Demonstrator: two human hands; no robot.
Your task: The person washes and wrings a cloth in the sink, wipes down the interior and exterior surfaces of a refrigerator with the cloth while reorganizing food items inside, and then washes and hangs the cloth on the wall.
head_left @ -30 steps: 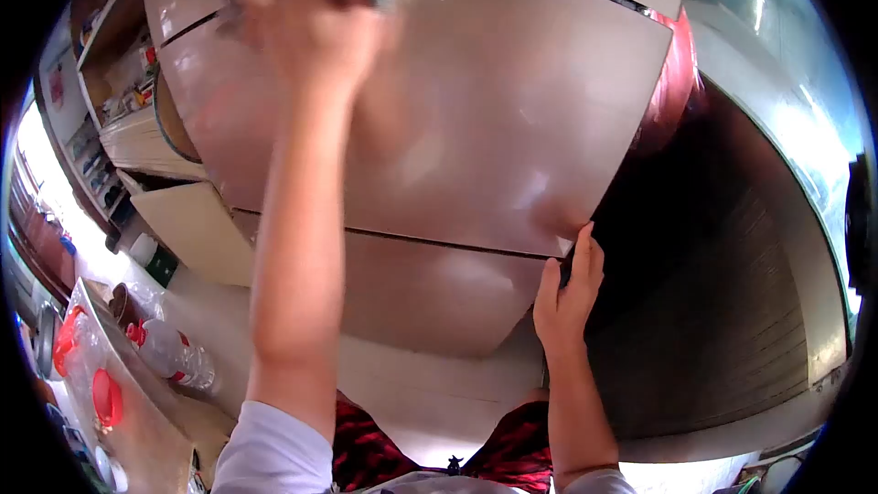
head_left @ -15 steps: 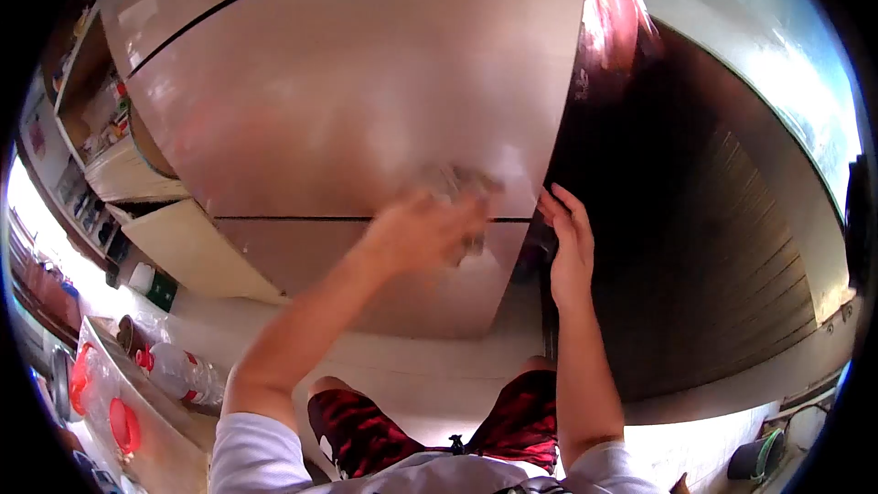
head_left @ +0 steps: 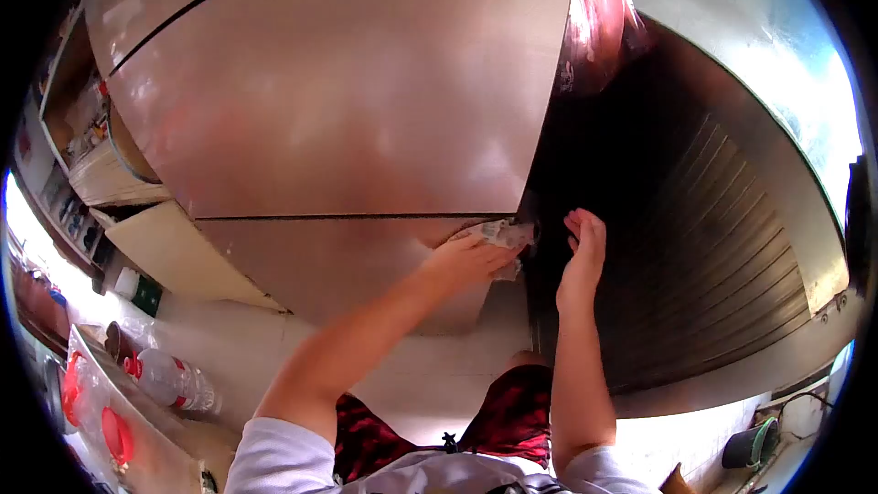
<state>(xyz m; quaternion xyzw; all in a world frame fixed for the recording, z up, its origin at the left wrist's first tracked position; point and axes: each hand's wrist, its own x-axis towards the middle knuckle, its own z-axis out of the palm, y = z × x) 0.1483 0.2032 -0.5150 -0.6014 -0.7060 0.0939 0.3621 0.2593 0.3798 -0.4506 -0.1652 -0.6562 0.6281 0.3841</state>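
My left hand (head_left: 465,261) presses a crumpled patterned cloth (head_left: 505,235) against the lower panel of a shiny metallic refrigerator (head_left: 357,101). The cloth lies just under the dark seam, at the panel's right edge, and its end sticks out past that edge. To the right, my right hand (head_left: 582,256) is raised with fingers partly stretched and holds nothing. A gap separates it from the refrigerator's edge, and a dark ribbed panel (head_left: 722,247) is behind it.
A red plastic bag (head_left: 596,18) hangs at the upper right beside the refrigerator. On the left are a shelf (head_left: 55,119), a pale board (head_left: 187,256) and a large clear bottle (head_left: 174,380). A dark bucket (head_left: 750,444) stands at lower right.
My left hand has moved right and slightly down with the cloth, to the panel's right edge. My right hand has come away from the refrigerator's edge. The view has shifted slightly.
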